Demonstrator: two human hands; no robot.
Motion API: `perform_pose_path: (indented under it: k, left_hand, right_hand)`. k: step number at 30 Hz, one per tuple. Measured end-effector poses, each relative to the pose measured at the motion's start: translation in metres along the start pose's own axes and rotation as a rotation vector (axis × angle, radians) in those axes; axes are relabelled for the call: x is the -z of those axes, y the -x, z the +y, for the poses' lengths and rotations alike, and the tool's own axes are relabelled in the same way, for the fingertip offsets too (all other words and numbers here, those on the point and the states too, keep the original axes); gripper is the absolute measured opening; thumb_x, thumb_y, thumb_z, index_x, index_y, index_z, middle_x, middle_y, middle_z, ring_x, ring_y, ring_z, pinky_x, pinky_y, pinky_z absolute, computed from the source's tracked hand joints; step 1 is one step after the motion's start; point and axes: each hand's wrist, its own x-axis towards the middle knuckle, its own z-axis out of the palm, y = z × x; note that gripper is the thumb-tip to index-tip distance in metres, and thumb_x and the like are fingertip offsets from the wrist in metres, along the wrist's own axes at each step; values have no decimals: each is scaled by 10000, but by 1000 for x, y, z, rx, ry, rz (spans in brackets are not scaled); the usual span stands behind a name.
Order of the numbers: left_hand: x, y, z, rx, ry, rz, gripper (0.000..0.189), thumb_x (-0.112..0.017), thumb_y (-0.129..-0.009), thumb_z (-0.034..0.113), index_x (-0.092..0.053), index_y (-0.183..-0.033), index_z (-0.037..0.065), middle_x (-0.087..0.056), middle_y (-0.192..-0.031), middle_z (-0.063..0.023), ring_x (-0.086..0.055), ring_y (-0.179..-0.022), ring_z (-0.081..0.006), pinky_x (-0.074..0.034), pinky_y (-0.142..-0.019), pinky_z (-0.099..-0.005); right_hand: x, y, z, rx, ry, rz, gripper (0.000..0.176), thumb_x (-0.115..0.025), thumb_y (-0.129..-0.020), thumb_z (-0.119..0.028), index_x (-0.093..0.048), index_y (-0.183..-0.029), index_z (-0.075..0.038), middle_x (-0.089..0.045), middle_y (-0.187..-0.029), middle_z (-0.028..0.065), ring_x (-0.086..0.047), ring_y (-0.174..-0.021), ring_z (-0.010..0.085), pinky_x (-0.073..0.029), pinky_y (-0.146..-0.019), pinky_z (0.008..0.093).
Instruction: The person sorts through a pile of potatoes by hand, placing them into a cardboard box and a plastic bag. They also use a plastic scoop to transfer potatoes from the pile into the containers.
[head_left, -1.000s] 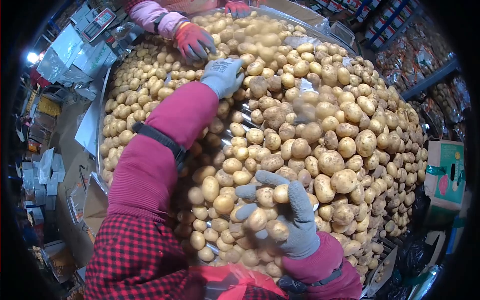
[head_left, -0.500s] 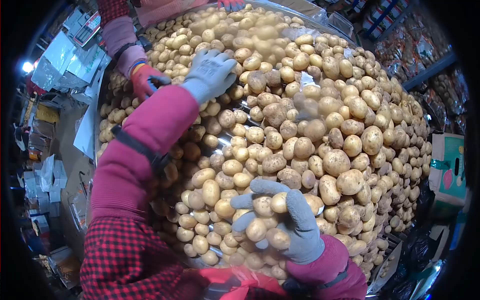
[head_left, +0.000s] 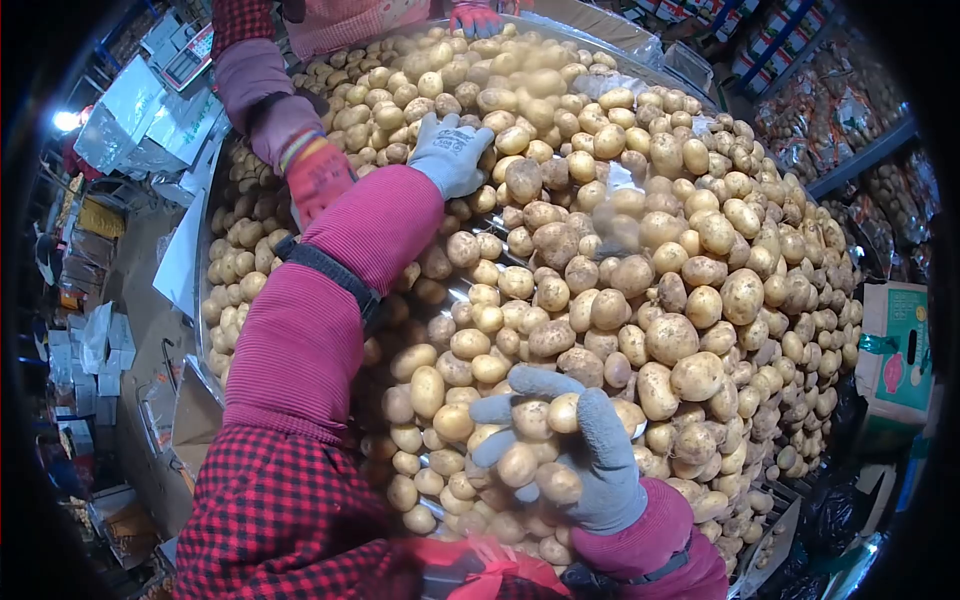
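Observation:
A big round heap of potatoes (head_left: 650, 230) fills the view. My left hand (head_left: 452, 152), in a grey glove at the end of a magenta sleeve, reaches far across the heap and rests palm down on the potatoes at the top. My right hand (head_left: 565, 450), also grey-gloved, sits near the front of the heap with its fingers curled around several small potatoes (head_left: 530, 440). Another person's red-gloved hand (head_left: 318, 178) lies on the left side of the pile, close beside my left forearm.
A second red-gloved hand (head_left: 475, 17) of the other person shows at the far rim. A red mesh bag (head_left: 470, 570) sits under my chest. Flat cartons and bags (head_left: 150, 110) lie left of the bin; a green and white box (head_left: 895, 345) stands at the right.
My left hand has drawn back slightly and settled lower on the potatoes. The other person's red-gloved hand slid down the left side toward my forearm. My right hand keeps its grip.

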Motion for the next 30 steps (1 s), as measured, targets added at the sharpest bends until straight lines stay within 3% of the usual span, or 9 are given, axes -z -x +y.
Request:
perform_pose_path:
  k: [5,13,15,18,20,22,24,26,30]
  left_hand:
    - [-6,-10,-3,35,53,34,636,-756,-852,460,-575,-1369,137,-636,-1348,-134,-459,-1387,-322,-246,-1198,-516]
    - [3,-5,4,75,-23,-87,583,-748,-864,505,-629,-1316,156,-631,-1356,-128,-454,-1395,-322,-240,-1205,-504]
    - [-21,-1,-3,30,46,152,536,-750,-862,490,-646,-1266,154,-636,-1337,-128,-479,-1361,-321,-256,-1189,-509]
    - [-26,2,-8,54,128,166,495,-749,-867,457,-646,-1242,150,-637,-1342,-122,-470,-1381,-316,-243,-1194,-524]
    - [0,23,-1,71,342,221,469,-767,-856,439,-695,-1200,128,-688,-1275,-137,-543,-1337,-309,-324,-1186,-453]
    - [5,47,3,33,615,432,466,-777,-880,413,-708,-1231,114,-711,-1229,-132,-647,-1183,-274,-477,-1058,-408]
    - [16,71,13,76,1111,402,384,-707,-995,354,-681,-1277,95,-711,-1196,-74,-690,-984,-150,-571,-878,-337]
    - [24,96,18,80,1737,229,373,-663,-1027,356,-653,-1288,90,-707,-1153,-63,-707,-967,-164,-599,-828,-339]
    - [27,131,23,183,1993,116,416,-563,-1075,377,-577,-1363,77,-688,-1176,-86,-713,-974,-191,-620,-794,-358]
  right_hand:
    - [-5,-1,-4,-64,-3,33,529,-708,-976,-116,-434,-1429,-110,-401,-1500,267,-566,-1269,484,-597,-926,540]
    - [0,0,8,127,111,-7,536,-698,-984,-139,-415,-1438,-107,-369,-1517,265,-548,-1282,499,-597,-928,556]
    - [-2,-2,5,105,109,-8,550,-704,-981,-154,-409,-1441,-88,-378,-1511,264,-552,-1284,490,-595,-938,550]
    - [-4,-2,-6,-3,103,15,591,-724,-970,-184,-401,-1444,-43,-401,-1496,256,-563,-1287,462,-590,-963,531]
    - [-5,-2,-7,-86,95,35,619,-738,-961,-200,-398,-1445,-17,-416,-1486,249,-571,-1289,443,-587,-977,518]
    - [-5,-3,5,137,190,52,674,-771,-939,-244,-409,-1445,16,-435,-1483,240,-590,-1281,407,-578,-1003,503]
    - [-6,-2,7,142,211,52,732,-752,-954,-330,-383,-1462,45,-432,-1489,235,-589,-1291,382,-588,-992,465]
    - [-8,-2,6,139,232,48,802,-732,-968,-417,-358,-1480,73,-429,-1495,229,-588,-1302,356,-597,-981,428]
    - [-14,-3,8,221,396,73,702,-654,-1025,-377,-361,-1476,74,-477,-1476,236,-632,-1248,341,-615,-924,389]
